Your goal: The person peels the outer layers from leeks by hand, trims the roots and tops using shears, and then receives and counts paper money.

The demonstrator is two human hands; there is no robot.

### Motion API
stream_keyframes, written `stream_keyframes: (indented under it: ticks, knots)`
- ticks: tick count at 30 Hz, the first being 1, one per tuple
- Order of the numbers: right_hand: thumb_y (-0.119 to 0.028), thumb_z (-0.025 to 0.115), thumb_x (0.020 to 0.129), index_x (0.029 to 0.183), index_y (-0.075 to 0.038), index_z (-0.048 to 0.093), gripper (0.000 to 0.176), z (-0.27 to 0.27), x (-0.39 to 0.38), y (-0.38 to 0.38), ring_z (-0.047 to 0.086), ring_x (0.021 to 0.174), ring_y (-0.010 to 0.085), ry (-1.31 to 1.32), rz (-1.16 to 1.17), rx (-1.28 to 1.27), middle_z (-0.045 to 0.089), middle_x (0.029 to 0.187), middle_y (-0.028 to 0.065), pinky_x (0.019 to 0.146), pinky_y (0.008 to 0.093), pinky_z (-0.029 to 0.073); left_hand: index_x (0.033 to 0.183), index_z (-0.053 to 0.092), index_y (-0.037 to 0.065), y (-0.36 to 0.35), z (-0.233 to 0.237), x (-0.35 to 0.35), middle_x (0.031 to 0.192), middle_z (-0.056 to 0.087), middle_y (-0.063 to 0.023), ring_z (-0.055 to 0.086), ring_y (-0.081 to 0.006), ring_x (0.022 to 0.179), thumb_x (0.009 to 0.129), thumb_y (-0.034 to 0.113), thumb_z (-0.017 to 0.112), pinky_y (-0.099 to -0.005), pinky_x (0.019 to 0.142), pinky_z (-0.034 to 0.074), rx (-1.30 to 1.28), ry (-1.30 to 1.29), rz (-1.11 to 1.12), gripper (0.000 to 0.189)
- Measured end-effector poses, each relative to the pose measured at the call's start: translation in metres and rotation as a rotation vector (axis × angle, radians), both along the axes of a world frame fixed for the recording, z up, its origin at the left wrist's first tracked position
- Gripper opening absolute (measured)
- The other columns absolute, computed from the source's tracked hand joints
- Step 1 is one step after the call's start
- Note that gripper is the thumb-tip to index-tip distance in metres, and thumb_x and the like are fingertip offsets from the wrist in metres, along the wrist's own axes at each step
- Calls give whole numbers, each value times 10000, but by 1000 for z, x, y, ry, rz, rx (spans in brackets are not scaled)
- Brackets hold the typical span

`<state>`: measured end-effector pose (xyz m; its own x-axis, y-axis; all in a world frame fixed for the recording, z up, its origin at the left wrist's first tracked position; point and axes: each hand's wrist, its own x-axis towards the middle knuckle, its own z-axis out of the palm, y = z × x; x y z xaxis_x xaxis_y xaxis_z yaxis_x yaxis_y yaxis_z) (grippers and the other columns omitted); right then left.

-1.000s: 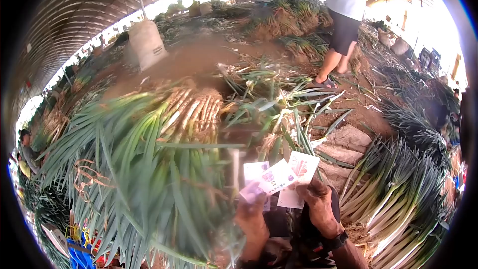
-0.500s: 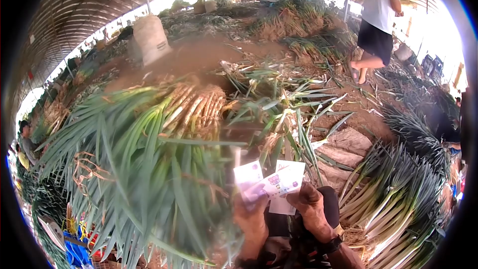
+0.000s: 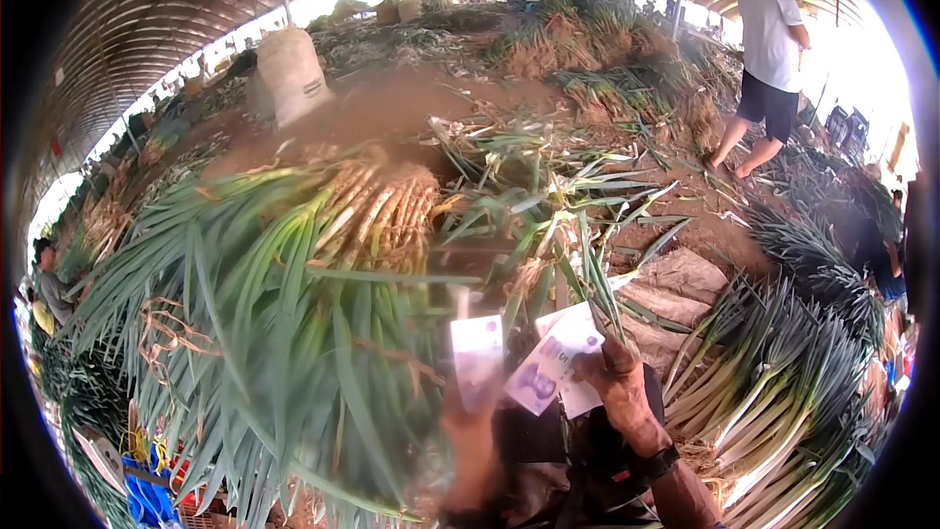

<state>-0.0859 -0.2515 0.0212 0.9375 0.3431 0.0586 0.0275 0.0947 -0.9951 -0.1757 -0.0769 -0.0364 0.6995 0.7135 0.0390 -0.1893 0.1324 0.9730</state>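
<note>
Pale printed banknotes show in both hands, low in the middle of the view. My left hand [image 3: 470, 426], hazy in the picture, has its fingers closed on an upright note [image 3: 478, 358]. Fingers bent, my right hand [image 3: 619, 384] grips a few notes [image 3: 551, 362] that overlap and fan out at a tilt to the left. A gap separates the two sets of notes. Beside my left hand lies a big heap of green onions [image 3: 294, 333], roots toward the top. More long onions [image 3: 774, 382] lie to the right of my right hand.
A person [image 3: 769, 49] in a white shirt and dark shorts stands at the upper right. A white sack [image 3: 292, 78] stands at the upper left. Flattened sacking [image 3: 676, 289] lies right of centre. Another person [image 3: 51, 279] is at the left edge. A blue bag [image 3: 149, 495] is at lower left.
My hands have moved apart, separating the notes that overlapped between them. The notes in my right hand have turned and spread. The person in white has shifted a little right.
</note>
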Motion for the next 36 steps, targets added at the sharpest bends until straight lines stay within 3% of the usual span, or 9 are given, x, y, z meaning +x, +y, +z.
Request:
stream_keyframes:
  ticks: [4,7,8,11,18,26,28,31,36]
  knots:
    - [25,679,893,1216,38,605,331,8,0,4,645,771,100,-89,142,-160,716,886,62,703,265,533,1203,632,26,10,2,-5,1008,674,-14,605,-91,825,940,220,690,-227,672,462,-89,168,-131,332]
    - [46,676,887,1259,44,578,384,2,-2,10,665,767,108,-134,120,-191,725,898,79,689,267,549,1182,652,15,2,27,-6,1004,673,-15,625,-97,798,944,191,684,-212,663,465,-28,140,-230,298]
    - [52,675,885,1253,45,578,381,-2,-4,14,668,767,111,-126,92,-181,725,900,80,688,267,550,1177,662,-3,4,1,-5,988,702,-43,663,-120,778,947,88,646,-219,663,499,137,179,-238,248]
    - [60,656,893,1220,46,586,334,-18,-3,18,664,765,111,-168,40,-210,724,895,77,697,269,552,1250,635,51,3,-8,-6,880,709,-80,642,-119,766,898,178,745,-310,686,542,196,104,-315,391]
    - [-41,632,960,1058,10,670,116,-2,-3,18,627,758,79,-167,-80,-132,703,852,24,693,258,505,1124,694,-8,8,18,-12,968,741,-99,698,-155,759,917,38,669,-270,626,543,-466,45,-184,213]
    - [-102,623,996,1063,-4,660,125,2,-25,40,517,804,57,-152,9,-118,594,854,-44,710,240,454,1222,606,24,-8,0,4,907,710,-84,668,-143,734,934,66,648,-261,616,527,-289,-78,-186,293]
    - [-118,620,1001,1080,5,656,150,2,-29,44,524,819,67,-176,-33,-157,596,874,-40,723,242,456,1195,563,10,-11,-4,2,885,688,-74,653,-137,722,933,61,640,-259,614,528,-66,-23,-199,277]
    - [-150,612,1011,1106,10,649,190,-1,-31,46,536,837,76,-146,-28,-131,611,903,-30,746,249,463,960,557,24,-13,50,-6,777,571,1,594,-131,773,923,67,705,-268,671,503,-185,38,-205,158]
    - [-188,603,1018,1143,5,640,233,-3,-34,50,555,852,79,-90,20,-155,647,933,-17,783,261,475,1008,566,5,-15,11,1,812,596,-19,586,-140,742,954,71,663,-293,634,506,264,-33,-66,130]
